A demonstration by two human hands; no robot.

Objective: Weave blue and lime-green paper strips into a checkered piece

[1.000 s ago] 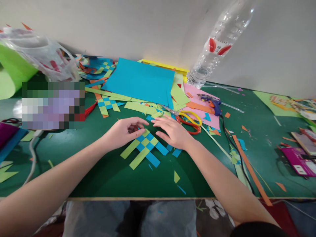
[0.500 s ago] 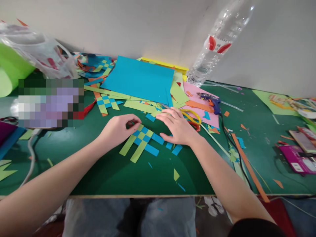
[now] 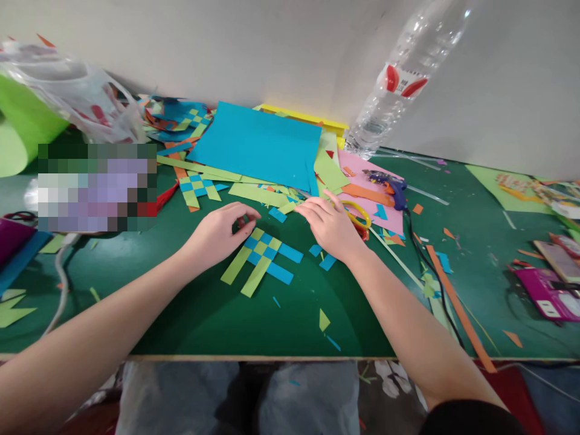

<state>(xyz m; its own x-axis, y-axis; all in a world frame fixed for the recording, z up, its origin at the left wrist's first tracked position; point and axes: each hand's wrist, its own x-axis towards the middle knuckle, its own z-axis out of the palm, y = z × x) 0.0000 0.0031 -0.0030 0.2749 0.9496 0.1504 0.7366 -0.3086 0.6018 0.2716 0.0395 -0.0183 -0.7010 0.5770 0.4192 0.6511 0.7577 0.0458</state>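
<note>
A small woven mat of green and blue paper strips [image 3: 261, 257] lies on the green table [image 3: 235, 320] in front of me. My left hand [image 3: 220, 229] rests at the mat's upper left corner with its fingers curled, fingertips touching the strips there. My right hand [image 3: 330, 225] lies to the right of the mat, fingers stretched out flat toward the loose green strips [image 3: 258, 194]. Yellow-and-red scissors [image 3: 357, 216] sit partly under the right hand. Two short blue pieces [image 3: 324, 257] lie by the right wrist.
A large blue sheet [image 3: 263, 145] and heaped paper scraps lie behind the hands. A clear plastic bottle [image 3: 403, 78] stands at the wall. A blue glue gun [image 3: 392, 188] lies on pink paper, its cord running to the front edge. A plastic bag [image 3: 77, 99] sits far left.
My right hand has slid up and to the right, off the blue strip ends and toward the scissors and green strips. The left hand stayed at the mat's corner.
</note>
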